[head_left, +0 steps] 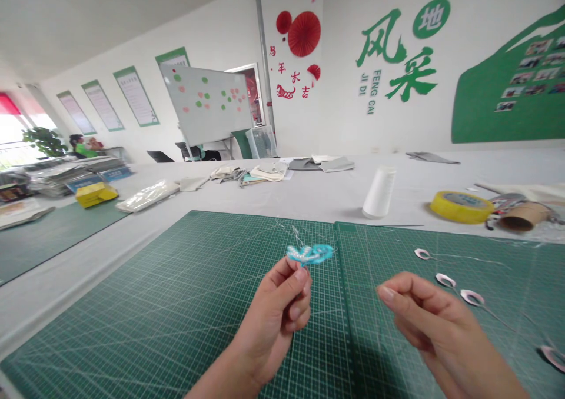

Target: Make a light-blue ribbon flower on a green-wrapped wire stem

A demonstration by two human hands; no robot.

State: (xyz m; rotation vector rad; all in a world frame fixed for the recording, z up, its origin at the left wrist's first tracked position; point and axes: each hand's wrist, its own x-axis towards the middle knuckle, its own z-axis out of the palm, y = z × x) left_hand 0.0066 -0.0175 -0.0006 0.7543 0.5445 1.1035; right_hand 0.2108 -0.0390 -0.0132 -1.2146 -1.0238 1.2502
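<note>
Between thumb and index finger, my left hand (285,299) pinches a small blue looped craft piece (315,253) edged with white bead-like dots. Pale loose thread (296,234) shows just behind that piece. My right hand (424,313) is off to the right, thumb and index pressed together; anything between those fingertips is too fine to see. Both hands are above green gridded cutting mats (198,281). On the mat beyond my right hand lie several oval rings with pale rims and thin stems, such as this oval ring (472,297).
A white thread cone (380,193) stands behind the mats. To its right are a yellow tape roll (461,206) and a cardboard tube (525,215). Fabric scraps (269,171) lie farther back. At left are a yellow box (96,193) and stacked papers (66,175). Someone sits far left.
</note>
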